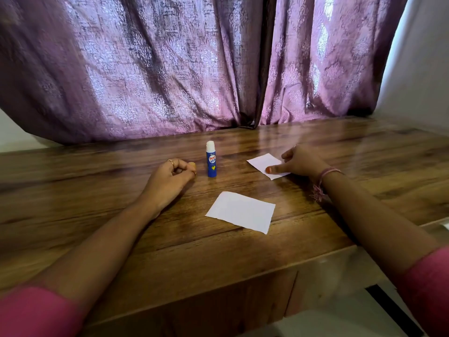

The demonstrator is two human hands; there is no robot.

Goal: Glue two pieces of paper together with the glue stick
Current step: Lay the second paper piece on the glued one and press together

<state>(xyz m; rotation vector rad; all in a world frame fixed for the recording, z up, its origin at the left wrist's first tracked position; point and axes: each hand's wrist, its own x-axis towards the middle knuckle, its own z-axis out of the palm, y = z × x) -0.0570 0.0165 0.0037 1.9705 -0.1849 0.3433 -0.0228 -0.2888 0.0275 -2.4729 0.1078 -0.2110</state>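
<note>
Head view shows the glue stick (211, 159) upright mid-frame on the table (121, 234), uncapped. Left hand (170, 180), curled, pinches what looks like its cap (192, 165). Right hand (300, 161) presses spread fingers on the small paper (261, 163), right of centre; the larger paper (241, 211) lies loose below. Risk: a passing wrist could topple the stick, or exposed glue may dry.

Glue stick (211, 159) upright on the table (97, 203) — one paper (263, 164) right, another (241, 211) nearer.
</note>
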